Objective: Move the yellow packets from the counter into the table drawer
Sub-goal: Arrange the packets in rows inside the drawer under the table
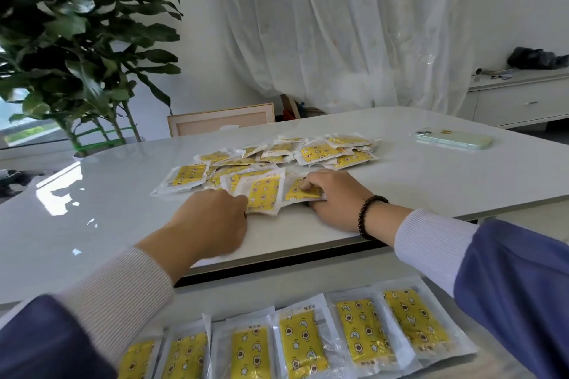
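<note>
So, glossy white table (431,175), plant (77,40), curtain (338,24); left hand (212,224) pinching yellow packet (264,191), right hand (335,197) gripping another packet (300,189).

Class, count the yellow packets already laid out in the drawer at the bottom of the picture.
6 packets lie side by side in one overlapping row in the drawer, running left to right. The sleeves may hide more at either end.

packets (265,191): yellow, star-and-flower print | counter (431,181): white | sleeves (511,280): blue | phone (454,139): pale green

A glossy white table (431,181) carries a heap of yellow packets (277,160) and a phone (454,138).
</note>
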Motion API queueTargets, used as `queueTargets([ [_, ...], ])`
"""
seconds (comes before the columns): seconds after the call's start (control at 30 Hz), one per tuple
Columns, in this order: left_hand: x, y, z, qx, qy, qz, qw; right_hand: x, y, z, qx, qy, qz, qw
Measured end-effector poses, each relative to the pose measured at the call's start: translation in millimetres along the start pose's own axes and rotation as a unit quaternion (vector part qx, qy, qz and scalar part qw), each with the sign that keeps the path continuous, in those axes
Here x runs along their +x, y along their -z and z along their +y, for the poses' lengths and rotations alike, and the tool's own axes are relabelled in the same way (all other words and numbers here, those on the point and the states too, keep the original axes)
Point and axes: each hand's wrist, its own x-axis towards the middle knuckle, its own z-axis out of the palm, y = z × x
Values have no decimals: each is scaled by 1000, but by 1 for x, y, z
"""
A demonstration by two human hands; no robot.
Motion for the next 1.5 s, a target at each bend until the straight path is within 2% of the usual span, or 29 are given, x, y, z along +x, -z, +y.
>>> queueTargets([
  [0.13, -29, 17, -7, 44, -13, -32, 998, -12, 4, 0, 29, 24, 28, 999],
  [0.23, -26, 21, -17, 60, 62, -48, 995, -23, 9, -6, 31, 15, 27, 999],
  [0.33, -7, 16, -23, 56, 147, -62, 986, -25, 9, -14, 26, -31, 66, 997],
  [0.4, 2, 7, -23, 33, 159, -60, 985, -18, 11, -22, 16, -95, 89, 991],
  [0.47, 6, -5, -22, -26, 175, -51, 983, -7, 11, -29, -46, -151, 63, 985],
  [0.57, 4, -11, -24, -134, 209, -64, 967, 1, 8, -33, -81, -183, 18, 980],
  [0.7, 0, -3, -29, -326, 222, -46, 918, -4, 7, -26, -21, -190, 0, 981],
  [0.8, -3, -1, -31, -384, 231, -40, 893, -7, 21, -15, 27, -210, -9, 977],
  [1.03, 4, 15, -33, -254, 199, -186, 928, -5, 48, -3, -67, -265, -136, 952],
  [1.13, 11, 13, -25, -238, 190, -184, 935, -4, 46, 0, 50, -275, -108, 954],
  [1.2, 17, 9, -20, -291, 199, -169, 920, -7, 37, 1, 76, -259, -76, 960],
  [1.27, 23, 9, -17, -374, 210, -152, 890, -13, 28, 1, 48, -234, -56, 970],
  [1.4, 41, 15, -25, -565, 263, -123, 773, -16, 28, 7, 87, -210, -30, 973],
  [1.43, 47, 14, -27, -583, 274, -109, 758, -16, 31, 10, 89, -212, -37, 972],
  [1.47, 54, 14, -27, -568, 280, -87, 769, -15, 35, 13, 88, -215, -48, 971],
  [1.5, 60, 13, -27, -516, 282, -60, 807, -14, 39, 16, 86, -219, -64, 970],
])
